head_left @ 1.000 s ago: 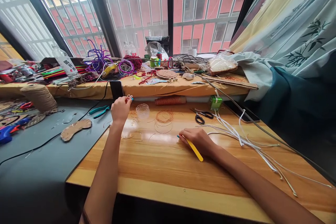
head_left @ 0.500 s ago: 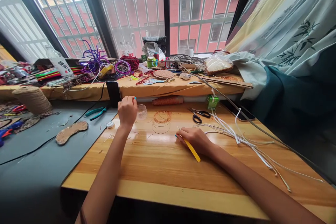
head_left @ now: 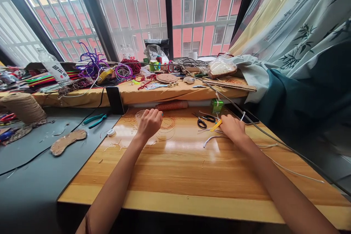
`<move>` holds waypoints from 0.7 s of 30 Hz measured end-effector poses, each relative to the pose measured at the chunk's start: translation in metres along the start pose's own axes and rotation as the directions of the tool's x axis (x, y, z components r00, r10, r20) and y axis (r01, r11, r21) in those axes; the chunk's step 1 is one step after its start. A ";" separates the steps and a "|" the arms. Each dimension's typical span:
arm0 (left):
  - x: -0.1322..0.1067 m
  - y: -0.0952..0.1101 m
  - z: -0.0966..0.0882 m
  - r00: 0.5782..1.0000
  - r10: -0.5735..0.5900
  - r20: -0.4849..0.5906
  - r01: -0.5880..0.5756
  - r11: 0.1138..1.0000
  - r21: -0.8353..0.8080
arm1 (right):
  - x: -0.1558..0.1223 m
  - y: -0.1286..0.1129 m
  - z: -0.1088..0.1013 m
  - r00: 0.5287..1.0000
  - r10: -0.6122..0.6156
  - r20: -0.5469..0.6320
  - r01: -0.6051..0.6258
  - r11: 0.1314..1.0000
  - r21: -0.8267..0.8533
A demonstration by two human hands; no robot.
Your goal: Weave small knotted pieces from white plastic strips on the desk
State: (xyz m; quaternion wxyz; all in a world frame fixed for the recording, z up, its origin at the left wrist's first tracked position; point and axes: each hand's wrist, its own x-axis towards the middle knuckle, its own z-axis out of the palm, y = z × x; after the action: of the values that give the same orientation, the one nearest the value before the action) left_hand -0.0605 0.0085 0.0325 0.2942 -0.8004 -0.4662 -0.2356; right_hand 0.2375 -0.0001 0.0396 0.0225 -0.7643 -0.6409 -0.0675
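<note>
My left hand (head_left: 149, 122) is closed above the wooden table, its fingers curled; whatever it may pinch is hidden. Beside it stands a small clear plastic jar (head_left: 139, 114), partly covered by the hand. A loose coil of thin orange cord (head_left: 168, 123) lies just to its right. My right hand (head_left: 233, 126) is closed on a slim tool with a yellow handle (head_left: 216, 126); the tool's tip does not show. White cords (head_left: 212, 138) run under and around this hand. Black-handled scissors (head_left: 202, 123) lie to its left, near a small green box (head_left: 217, 105).
On the grey surface to the left lie teal pliers (head_left: 95, 120), a cardboard piece (head_left: 68, 142) and a big twine spool (head_left: 23, 108). A cluttered ledge (head_left: 137, 91) runs along the back. A dark phone (head_left: 242, 114) lies behind my right hand.
My left hand has moved right, now in front of the jar and beside the orange coil. My right hand has gone right and farther back over the white cords, still gripping the yellow-handled tool.
</note>
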 end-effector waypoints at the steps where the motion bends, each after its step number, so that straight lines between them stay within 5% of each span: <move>1: 0.000 0.000 -0.001 1.000 0.003 -0.002 -0.003 1.000 0.013 | 0.000 0.000 0.000 1.000 0.006 0.016 -0.006 1.000 0.004; 7: 0.001 0.001 -0.003 0.999 0.035 -0.020 -0.035 0.999 0.041 | -0.002 -0.002 -0.005 0.998 0.028 -0.051 -0.026 0.999 0.038; 11: 0.001 0.002 -0.003 0.997 0.058 -0.052 -0.056 0.998 0.036 | -0.005 -0.007 -0.008 0.940 0.009 -0.340 0.013 0.998 0.063; 16: 0.002 0.006 -0.005 0.995 0.080 -0.052 -0.077 0.996 0.044 | -0.011 -0.015 -0.015 0.667 -0.098 -0.739 0.286 0.949 0.133; 19: 0.004 0.017 -0.006 0.998 0.051 -0.023 -0.053 0.995 -0.084 | -0.020 -0.019 -0.017 0.468 -0.226 -0.854 0.554 0.828 0.084; 21: 0.005 0.029 -0.008 1.000 -0.009 0.027 0.016 0.963 -0.270 | -0.027 -0.024 -0.016 0.375 -0.306 -0.875 0.695 0.717 0.047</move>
State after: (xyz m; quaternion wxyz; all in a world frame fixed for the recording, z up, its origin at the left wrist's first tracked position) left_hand -0.0335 -0.0046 0.0342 0.1747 -0.8330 -0.4386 -0.2886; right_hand 0.2078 -0.0244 0.0503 0.4547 -0.3772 -0.7563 -0.2812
